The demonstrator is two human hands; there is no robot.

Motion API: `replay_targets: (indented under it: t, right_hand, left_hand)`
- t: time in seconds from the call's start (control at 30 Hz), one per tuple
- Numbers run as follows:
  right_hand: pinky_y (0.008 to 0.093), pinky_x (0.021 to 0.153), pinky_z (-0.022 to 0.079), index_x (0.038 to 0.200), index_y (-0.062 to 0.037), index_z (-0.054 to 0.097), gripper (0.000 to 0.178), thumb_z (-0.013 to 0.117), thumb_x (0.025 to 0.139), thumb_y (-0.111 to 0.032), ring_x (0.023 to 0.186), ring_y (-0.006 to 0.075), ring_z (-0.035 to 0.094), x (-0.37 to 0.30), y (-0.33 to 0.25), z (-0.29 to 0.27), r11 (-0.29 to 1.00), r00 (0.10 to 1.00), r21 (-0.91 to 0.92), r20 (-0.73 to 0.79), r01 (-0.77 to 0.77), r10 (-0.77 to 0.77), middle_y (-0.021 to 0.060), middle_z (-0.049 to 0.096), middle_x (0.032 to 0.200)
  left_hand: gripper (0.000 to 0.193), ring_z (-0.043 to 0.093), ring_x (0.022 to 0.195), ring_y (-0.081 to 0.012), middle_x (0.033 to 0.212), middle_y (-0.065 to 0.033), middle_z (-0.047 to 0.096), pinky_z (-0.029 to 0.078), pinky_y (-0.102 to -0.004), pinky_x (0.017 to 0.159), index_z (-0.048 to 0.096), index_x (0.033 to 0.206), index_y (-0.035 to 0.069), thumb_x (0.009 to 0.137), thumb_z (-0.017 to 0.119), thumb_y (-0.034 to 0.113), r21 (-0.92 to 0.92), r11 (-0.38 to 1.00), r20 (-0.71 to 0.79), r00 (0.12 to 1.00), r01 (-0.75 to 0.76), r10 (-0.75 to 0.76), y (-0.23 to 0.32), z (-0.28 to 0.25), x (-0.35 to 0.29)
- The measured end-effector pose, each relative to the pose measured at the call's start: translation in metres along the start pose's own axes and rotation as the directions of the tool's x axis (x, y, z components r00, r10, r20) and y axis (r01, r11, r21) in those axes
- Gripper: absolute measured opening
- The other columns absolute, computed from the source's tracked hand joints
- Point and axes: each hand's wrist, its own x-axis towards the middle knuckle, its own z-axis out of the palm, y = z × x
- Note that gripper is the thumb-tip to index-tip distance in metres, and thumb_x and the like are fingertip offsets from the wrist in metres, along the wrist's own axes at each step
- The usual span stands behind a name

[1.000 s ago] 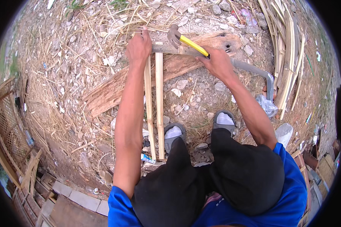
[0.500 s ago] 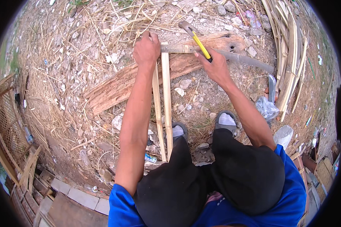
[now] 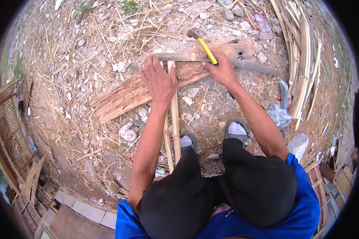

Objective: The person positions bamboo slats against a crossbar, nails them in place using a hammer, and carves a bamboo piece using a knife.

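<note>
My right hand (image 3: pixel 222 72) is wrapped round the lower end of a hammer (image 3: pixel 206 49) with a yellow handle and brown head. Its thumb touches a greyish bamboo strip (image 3: pixel 179 57) lying crosswise over a weathered plank (image 3: pixel 123 97). Two pale bamboo strips (image 3: pixel 174 119) run lengthwise toward my left foot, their far ends under the crosswise strip's left end. Over those ends lies my left hand (image 3: pixel 160 81), fingers outstretched and thumb apart, touching the strips. It covers part of the joint, so how the pieces meet there is partly hidden.
A stack of split bamboo (image 3: pixel 303 59) lies at the right. Near it are a blade-like tool (image 3: pixel 284 95) and a clear plastic bag (image 3: pixel 279 116). Stones and dry straw cover the ground. At the left leans a woven panel (image 3: pixel 12 127).
My left hand has gone from bunched fingers at the crosswise strip's left end to lying spread over the lengthwise strips. The crosswise strip has shifted slightly left; my right hand still holds the hammer.
</note>
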Motion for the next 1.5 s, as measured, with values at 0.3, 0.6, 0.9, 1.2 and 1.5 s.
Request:
replay_targets:
  t: [0.3, 0.6, 0.9, 1.2, 1.5]
  right_hand:
    - [0.0318, 0.077, 0.049, 0.112, -0.0018, 0.068, 0.029, 0.071, 0.084, -0.01, 0.082, 0.0147, 0.059, 0.002, -0.001, -0.006, 0.981, 0.989, 0.152, 0.096, -0.125, 0.111, 0.0078, 0.065, 0.089]
    - [0.0308, 0.085, 0.049, 0.112, 0.0005, 0.067, 0.028, 0.069, 0.086, -0.01, 0.088, 0.0157, 0.062, 0.0, -0.006, -0.006, 0.999, 0.998, -0.002, 0.035, -0.052, 0.052, 0.0097, 0.069, 0.095]
    - [0.0431, 0.082, 0.048, 0.123, -0.0013, 0.057, 0.036, 0.054, 0.103, -0.031, 0.088, 0.0345, 0.065, -0.028, -0.047, 0.003, 0.987, 0.984, 0.067, 0.11, -0.147, 0.139, 0.0232, 0.066, 0.095]
    - [0.0412, 0.069, 0.046, 0.117, 0.0006, 0.055, 0.038, 0.053, 0.104, -0.034, 0.071, 0.0273, 0.057, -0.064, -0.029, 0.012, 0.981, 0.984, 0.133, 0.129, -0.142, 0.125, 0.0165, 0.057, 0.08]
    - [0.019, 0.046, 0.028, 0.119, -0.0071, 0.054, 0.026, 0.058, 0.103, -0.027, 0.054, 0.001, 0.034, -0.111, -0.116, -0.14, 0.904, 0.942, 0.263, 0.114, -0.336, 0.317, -0.0083, 0.04, 0.07]
  left_hand:
    - [0.076, 0.024, 0.149, -0.0363, 0.158, -0.0188, 0.03, 0.014, -0.0635, 0.116, 0.03, 0.151, -0.003, 0.097, 0.054, 0.045, 0.096, 0.992, 0.231, 0.971, -0.078, 0.054, 0.023, 0.001, -0.016]
    - [0.065, 0.03, 0.147, -0.0327, 0.154, -0.0121, 0.041, 0.024, -0.0591, 0.114, 0.044, 0.147, 0.005, 0.096, 0.056, 0.044, 0.139, 0.99, 0.159, 0.987, -0.008, -0.014, 0.008, 0.003, -0.006]
    - [0.06, 0.036, 0.143, -0.0344, 0.151, -0.0132, 0.043, 0.027, -0.0623, 0.111, 0.054, 0.139, 0.007, 0.095, 0.058, 0.048, 0.25, 0.967, 0.157, 0.987, -0.058, 0.019, 0.003, -0.003, -0.009]
    - [0.056, 0.034, 0.142, -0.0448, 0.15, -0.0228, 0.041, 0.029, -0.0637, 0.109, 0.056, 0.139, 0.015, 0.095, 0.058, 0.05, 0.193, 0.973, 0.13, 0.986, -0.127, 0.103, 0.009, 0.004, -0.012]
    - [0.053, 0.035, 0.141, -0.0459, 0.149, -0.0226, 0.043, 0.03, -0.0705, 0.104, 0.055, 0.138, 0.021, 0.096, 0.055, 0.053, 0.236, 0.959, 0.096, 0.986, -0.157, 0.138, 0.008, 0.007, -0.013]
